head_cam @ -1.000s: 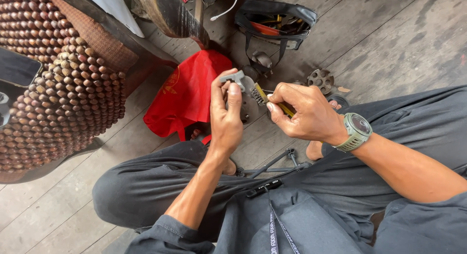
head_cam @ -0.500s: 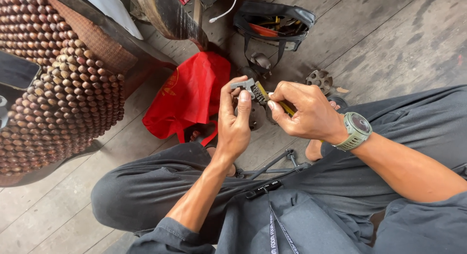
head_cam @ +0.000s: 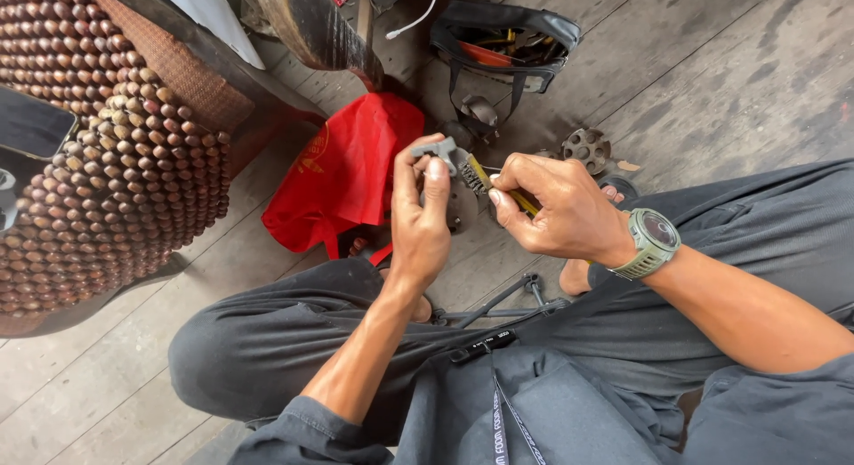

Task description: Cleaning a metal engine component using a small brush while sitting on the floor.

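Note:
My left hand [head_cam: 422,223] pinches a small grey metal part [head_cam: 438,150] between thumb and fingers, held up over the wooden floor. My right hand [head_cam: 557,207], with a green watch [head_cam: 651,241] on its wrist, grips a small wire brush with a yellow handle [head_cam: 481,177]. The bristle end of the brush touches the grey part on its right side. Both hands hover above my crossed legs in dark grey trousers [head_cam: 276,340].
A red bag [head_cam: 347,167] lies on the floor planks beyond my hands. A black tool pouch [head_cam: 503,45] holding tools sits further back, a round holed metal disc [head_cam: 586,149] to its right. A wooden-bead seat cover [head_cam: 98,162] fills the left. Metal rods [head_cam: 507,300] lie by my foot.
Both hands have stayed together with the part and brush, shifting slightly right and up in view; the brush works against the part.

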